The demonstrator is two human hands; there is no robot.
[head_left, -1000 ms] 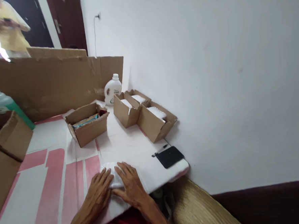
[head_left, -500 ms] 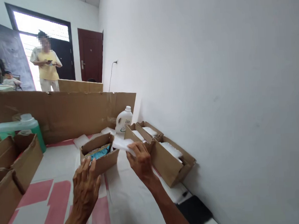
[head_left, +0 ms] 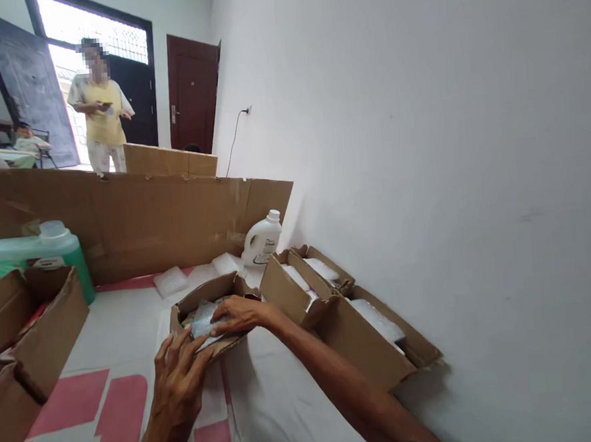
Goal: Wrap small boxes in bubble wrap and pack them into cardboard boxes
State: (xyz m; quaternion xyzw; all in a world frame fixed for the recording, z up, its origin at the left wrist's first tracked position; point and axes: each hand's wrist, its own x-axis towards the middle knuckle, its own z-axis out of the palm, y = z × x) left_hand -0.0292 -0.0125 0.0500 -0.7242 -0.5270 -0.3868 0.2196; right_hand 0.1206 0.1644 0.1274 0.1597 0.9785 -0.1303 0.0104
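A small cardboard box (head_left: 207, 294) with an open top stands on the cloth in front of me. Inside it lies a clear, whitish piece of bubble wrap (head_left: 201, 320), covering much of the contents. My right hand (head_left: 238, 314) reaches in from the right, its fingers closed on the bubble wrap's right part. Spread fingers of my left hand (head_left: 179, 378) rest at the box's near left rim, fingertips close to the bubble wrap. My hands hide the box's near wall in part.
Cardboard boxes (head_left: 357, 337) with white packs stand along the wall. A white jug (head_left: 264, 239) is behind them. More boxes (head_left: 51, 316) and a green-liquid bottle (head_left: 75, 261) are left. Flat clear packets (head_left: 172, 280) lie behind the middle box. A person (head_left: 102, 113) stands beyond the cardboard barrier (head_left: 165, 215).
My right hand has carried the bubble wrap leftward and down into the box, over the blue packet. My left hand stays by the near rim. The camera view has shifted slightly.
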